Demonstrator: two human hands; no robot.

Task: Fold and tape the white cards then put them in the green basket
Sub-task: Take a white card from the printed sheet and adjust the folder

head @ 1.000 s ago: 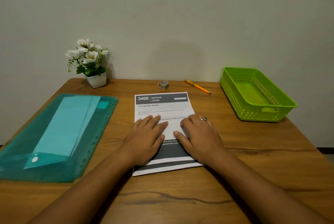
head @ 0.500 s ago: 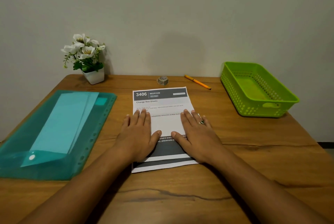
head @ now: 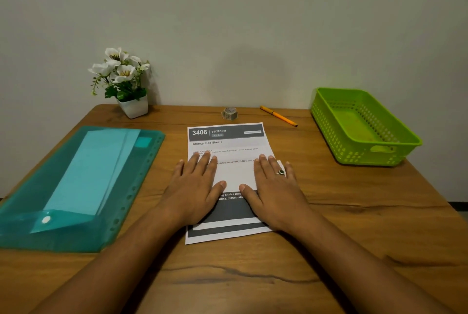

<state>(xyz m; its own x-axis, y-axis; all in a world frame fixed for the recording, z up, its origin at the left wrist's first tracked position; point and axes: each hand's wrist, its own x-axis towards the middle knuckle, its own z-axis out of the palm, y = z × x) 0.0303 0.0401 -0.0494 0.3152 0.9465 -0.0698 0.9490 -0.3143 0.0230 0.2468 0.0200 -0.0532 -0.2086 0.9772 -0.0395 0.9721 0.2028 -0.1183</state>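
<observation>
Here, the left hand and the right hand lie flat, fingers straight, grasping nothing, pressing the white printed paper card on the brown wooden table.

Hands slid apart: left hand outward from right hand, right hand likewise. 1 s ago both near middle of card, fingers bent, angled toward each other. Now fingers straight, flat, pointing forward. Gap between thumbs wider, more white card showing there. Left little finger now past card edge, on table. Right little finger at opposite card edge.
</observation>
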